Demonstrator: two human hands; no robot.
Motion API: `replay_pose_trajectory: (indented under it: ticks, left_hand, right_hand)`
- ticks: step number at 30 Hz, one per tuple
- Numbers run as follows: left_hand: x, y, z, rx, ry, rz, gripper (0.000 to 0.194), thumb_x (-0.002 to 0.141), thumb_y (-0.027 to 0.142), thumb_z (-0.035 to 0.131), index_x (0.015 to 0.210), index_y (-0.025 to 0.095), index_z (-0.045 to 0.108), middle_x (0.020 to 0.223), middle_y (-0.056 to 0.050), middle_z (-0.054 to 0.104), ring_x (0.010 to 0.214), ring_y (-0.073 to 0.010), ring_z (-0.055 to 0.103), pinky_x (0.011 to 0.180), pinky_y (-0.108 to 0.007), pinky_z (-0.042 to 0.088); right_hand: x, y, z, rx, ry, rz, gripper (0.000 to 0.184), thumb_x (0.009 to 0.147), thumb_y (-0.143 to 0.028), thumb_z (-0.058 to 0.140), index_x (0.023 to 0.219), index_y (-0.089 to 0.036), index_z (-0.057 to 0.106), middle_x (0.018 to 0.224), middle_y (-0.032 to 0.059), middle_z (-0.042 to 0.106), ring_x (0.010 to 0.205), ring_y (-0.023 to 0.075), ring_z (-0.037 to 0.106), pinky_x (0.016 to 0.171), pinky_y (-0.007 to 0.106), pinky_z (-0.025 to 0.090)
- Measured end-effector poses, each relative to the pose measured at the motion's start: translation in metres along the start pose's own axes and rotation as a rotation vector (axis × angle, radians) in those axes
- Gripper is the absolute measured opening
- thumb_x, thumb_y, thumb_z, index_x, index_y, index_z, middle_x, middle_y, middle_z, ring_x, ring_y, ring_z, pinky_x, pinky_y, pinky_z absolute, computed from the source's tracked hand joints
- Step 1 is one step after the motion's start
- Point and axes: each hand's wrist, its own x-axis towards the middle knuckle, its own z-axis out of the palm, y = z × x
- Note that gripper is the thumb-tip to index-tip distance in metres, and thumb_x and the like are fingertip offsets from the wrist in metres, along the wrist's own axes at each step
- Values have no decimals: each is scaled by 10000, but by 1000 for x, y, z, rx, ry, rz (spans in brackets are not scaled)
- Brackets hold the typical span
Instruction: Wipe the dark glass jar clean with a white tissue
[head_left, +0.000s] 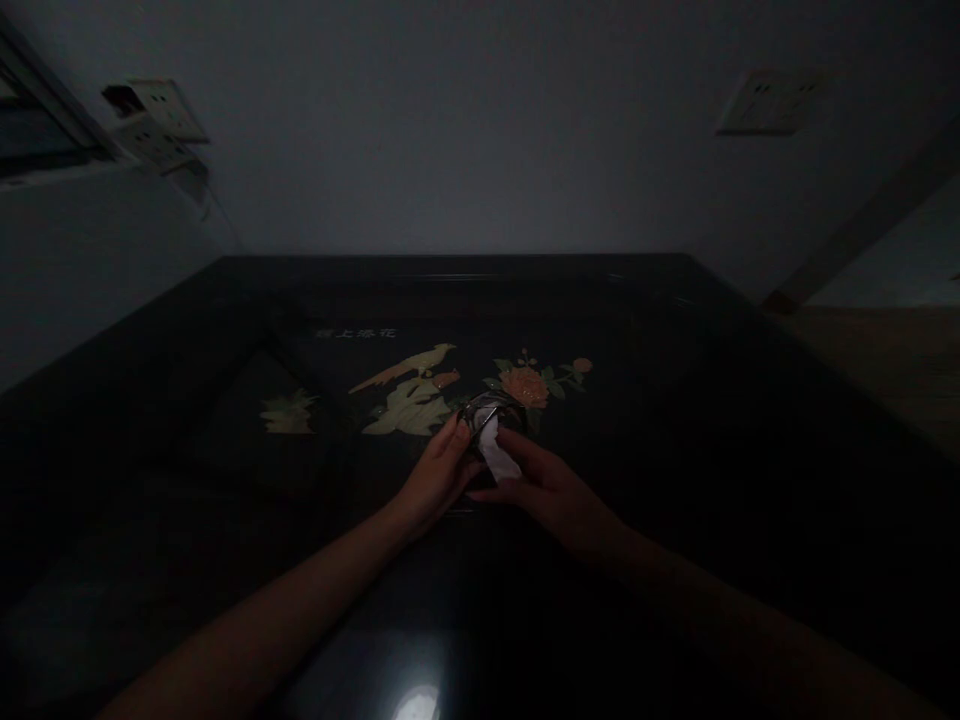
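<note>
A small dark, shiny object [511,404] with a rounded rim is held above the dark tabletop; the dim light hides its exact kind. My left hand [439,470] grips it from the left side, thumb on the near edge. A crumpled white tissue or cloth [497,452] lies against its front and partly inside the rim. My right hand [551,490] closes on that white piece from the right, its fingers around the lower end. The two hands are close together, and the underside of the dark object is hidden.
The glossy black table [480,610] bears an inlaid bird [412,365], a flower [525,385] and some characters. A wall rises behind it, with sockets [769,103] at right and a socket strip [154,140] at left.
</note>
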Motion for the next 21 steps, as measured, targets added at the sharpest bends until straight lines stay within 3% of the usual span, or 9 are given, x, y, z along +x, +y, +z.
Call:
replay_pose_trajectory:
  ticks: [5,9,13,16,21]
  left_hand:
    - [0,1,1,-17,10,-29,402,759,423,697,1064,170,627,1043,-86,683,1007,-234,625,896,-351,487]
    - [0,2,0,-41,-8,-41,357,783,420,676,1027,162,639,1004,-86,695,1014,-229,630,935,-356,471]
    - [2,1,-1,-58,-17,-52,323,797,404,667,1018,169,642,1017,-82,696,997,-213,636,916,-340,484]
    - [3,0,-2,-75,-27,-38,333,818,393,647,1071,177,632,1097,-86,676,1029,-205,620,918,-332,483]
    - [4,0,-1,-70,-9,-34,338,813,390,653,1069,171,633,1149,-96,657,1056,-215,606,923,-341,479]
  right_hand:
    - [-2,2,-1,-415,-3,-129,461,879,-91,400,1320,-198,481,1251,91,618,1136,213,597,947,391,517]
    - [0,4,-10,-787,-29,-269,450,857,-54,397,1287,-125,508,1309,140,581,1224,225,534,1037,427,436]
    - [5,3,-21,-1061,-80,-337,392,873,-52,420,1235,-102,562,1263,128,621,1178,213,574,1009,380,470]
    - [6,0,-26,-1287,-65,-429,366,898,-65,438,1236,-107,571,1277,128,612,1229,248,531,983,423,484]
    - [4,-1,-23,-1444,-12,-447,370,902,-54,444,1244,-112,572,1328,146,561,1293,275,459,980,455,479]
